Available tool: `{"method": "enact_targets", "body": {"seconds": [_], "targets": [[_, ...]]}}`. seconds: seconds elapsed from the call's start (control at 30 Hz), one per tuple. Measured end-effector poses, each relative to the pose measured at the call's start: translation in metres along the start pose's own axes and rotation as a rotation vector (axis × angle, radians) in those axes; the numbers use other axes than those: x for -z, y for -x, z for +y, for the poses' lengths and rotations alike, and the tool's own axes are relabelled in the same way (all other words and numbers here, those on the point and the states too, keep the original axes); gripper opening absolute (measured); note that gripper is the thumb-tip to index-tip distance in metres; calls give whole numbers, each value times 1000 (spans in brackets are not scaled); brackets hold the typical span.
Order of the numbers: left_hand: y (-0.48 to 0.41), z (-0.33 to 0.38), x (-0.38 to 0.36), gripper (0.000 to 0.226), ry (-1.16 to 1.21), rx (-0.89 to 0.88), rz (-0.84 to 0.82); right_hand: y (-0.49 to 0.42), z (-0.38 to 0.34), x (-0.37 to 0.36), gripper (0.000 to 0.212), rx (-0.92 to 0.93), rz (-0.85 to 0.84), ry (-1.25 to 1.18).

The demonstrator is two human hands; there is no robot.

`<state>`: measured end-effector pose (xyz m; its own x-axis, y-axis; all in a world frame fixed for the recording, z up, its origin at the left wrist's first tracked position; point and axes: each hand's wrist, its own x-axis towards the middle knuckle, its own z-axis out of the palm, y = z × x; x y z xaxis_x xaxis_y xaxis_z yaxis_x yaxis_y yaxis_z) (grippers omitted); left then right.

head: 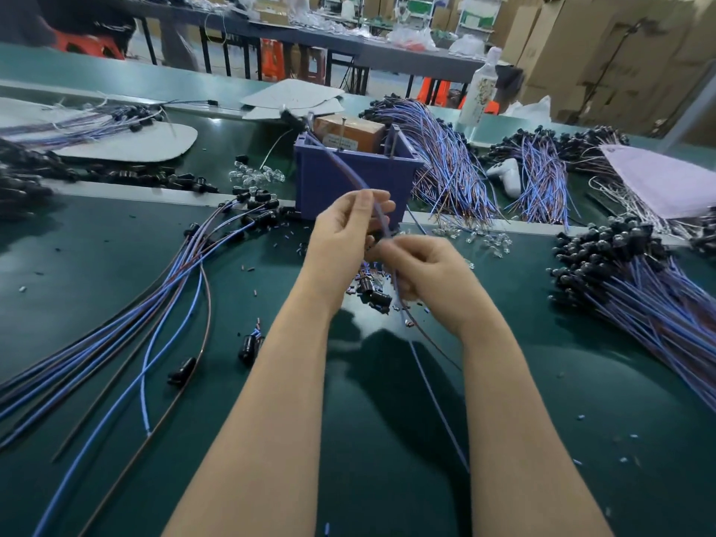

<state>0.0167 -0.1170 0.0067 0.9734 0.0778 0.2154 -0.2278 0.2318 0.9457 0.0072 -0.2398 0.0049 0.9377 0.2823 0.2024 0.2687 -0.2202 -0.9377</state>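
Note:
My left hand (pixel 345 230) and my right hand (pixel 422 269) meet above the green mat (pixel 372 439), both pinching one blue-and-brown wire pair (pixel 350 176). The pair runs up to a black holder near the blue bin (pixel 360 180) and trails down past my right wrist. Small black caps (pixel 377 294) lie in a heap just below my hands. Finished wires with black ends (pixel 186 288) fan out on the mat to the left.
Thick bundles of blue and brown wires (pixel 449 168) lie behind the bin and at the right (pixel 635 288). Clear LEDs (pixel 257 175) are scattered by the bin. A white bottle (pixel 480 91) and cardboard sheets (pixel 128 143) sit farther back.

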Motion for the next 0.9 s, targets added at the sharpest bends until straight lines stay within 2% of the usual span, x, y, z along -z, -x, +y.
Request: {"method": "enact_targets", "body": {"seconds": [0.13,0.2,0.27,0.33,0.47,0.57,0.7,0.8,0.83,0.9], "targets": [[10,-2,-8,35,-117,219,-266,-4,-1,13,22,60,467,-570],[15,-2,-8,35,-188,327,-433,-4,0,20,22,65,666,-740],[14,-3,-5,30,-292,325,-498,-3,3,25,22,64,811,-843],[9,-8,-1,31,-304,302,-419,-3,4,27,22,69,888,-925],[-1,-15,12,24,-339,225,-93,-5,8,29,22,75,935,-985],[-4,-18,19,17,-216,211,117,-5,10,29,21,73,929,-973],[-9,-11,23,13,372,267,357,-5,11,25,24,-22,877,-841],[-10,-8,28,8,642,296,425,-5,10,18,37,-161,816,-490],[-10,-8,28,8,660,302,430,-4,10,15,41,-155,796,-345],[-8,-10,27,10,581,301,424,-2,9,9,42,6,821,-14]]}}
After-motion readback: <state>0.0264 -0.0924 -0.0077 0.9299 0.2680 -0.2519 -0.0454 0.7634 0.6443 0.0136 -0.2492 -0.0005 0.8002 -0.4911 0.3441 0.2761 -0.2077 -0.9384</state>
